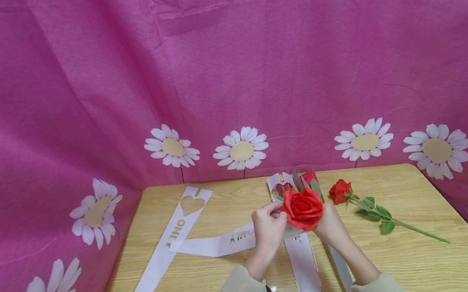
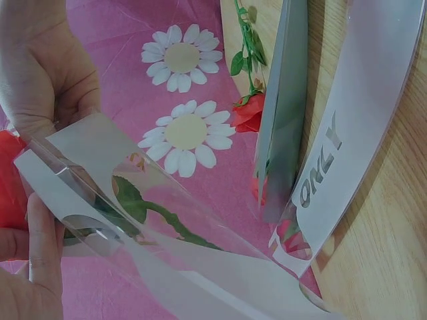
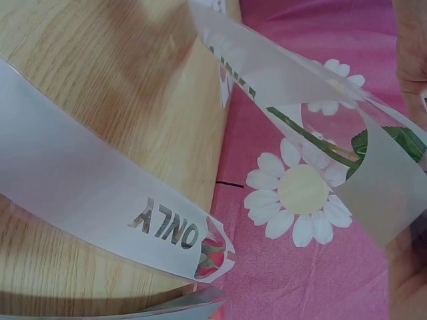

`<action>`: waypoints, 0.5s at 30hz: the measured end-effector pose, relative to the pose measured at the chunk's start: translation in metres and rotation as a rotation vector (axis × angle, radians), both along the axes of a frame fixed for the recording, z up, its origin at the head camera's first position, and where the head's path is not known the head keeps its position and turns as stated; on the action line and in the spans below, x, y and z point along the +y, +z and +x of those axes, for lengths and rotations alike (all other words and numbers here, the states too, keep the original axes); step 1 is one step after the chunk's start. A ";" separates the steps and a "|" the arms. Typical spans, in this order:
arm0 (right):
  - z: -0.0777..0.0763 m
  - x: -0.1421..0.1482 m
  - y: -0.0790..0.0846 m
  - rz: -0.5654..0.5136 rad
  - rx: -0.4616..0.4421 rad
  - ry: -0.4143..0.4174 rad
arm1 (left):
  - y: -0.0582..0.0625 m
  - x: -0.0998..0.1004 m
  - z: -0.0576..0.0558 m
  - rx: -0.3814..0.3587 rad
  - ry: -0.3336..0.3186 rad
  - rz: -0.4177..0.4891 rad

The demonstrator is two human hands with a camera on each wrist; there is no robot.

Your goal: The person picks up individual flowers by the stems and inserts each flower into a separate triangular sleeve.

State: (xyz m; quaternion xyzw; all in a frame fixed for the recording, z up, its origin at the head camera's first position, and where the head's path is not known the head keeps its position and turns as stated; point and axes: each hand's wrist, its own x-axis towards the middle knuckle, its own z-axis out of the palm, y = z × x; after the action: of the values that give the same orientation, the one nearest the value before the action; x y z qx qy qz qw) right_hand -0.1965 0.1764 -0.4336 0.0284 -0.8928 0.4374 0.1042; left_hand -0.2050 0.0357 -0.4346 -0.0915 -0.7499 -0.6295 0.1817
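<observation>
A red artificial rose (image 1: 304, 209) is between my two hands, its green stem (image 2: 177, 227) inside a clear-and-white flower sleeve (image 2: 220, 273). The bloom sticks out at the sleeve's wide mouth. My left hand (image 1: 269, 226) pinches the mouth's edge with thumb and fingertips, on the left of the bloom. On the other side my right hand (image 1: 331, 224) grips the sleeve's edge; the bloom partly hides its fingers in the head view. The sleeve's narrow end reaches left over the table, with ONLY lettering on it.
Another white sleeve (image 1: 151, 276) with a heart cutout lies on the left of the wooden table (image 1: 215, 283). Two sleeves with roses inside, one with its white ONLY face (image 3: 120, 207) up, lie beneath my hands. A loose rose (image 1: 340, 191) lies right. Pink cloth (image 1: 294, 62) hangs behind.
</observation>
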 end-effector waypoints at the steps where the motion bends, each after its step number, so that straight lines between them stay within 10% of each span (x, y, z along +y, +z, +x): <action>1: 0.000 0.000 0.000 0.006 -0.001 -0.002 | 0.001 0.000 0.000 -0.012 0.001 0.009; 15: -0.002 -0.001 0.000 0.010 -0.034 0.038 | 0.000 -0.001 0.000 0.025 -0.006 -0.032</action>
State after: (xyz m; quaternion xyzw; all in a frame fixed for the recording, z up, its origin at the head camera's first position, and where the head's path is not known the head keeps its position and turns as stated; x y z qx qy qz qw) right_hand -0.1984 0.1757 -0.4340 0.0382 -0.8959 0.4352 0.0805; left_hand -0.2054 0.0350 -0.4350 -0.1043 -0.7574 -0.6167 0.1876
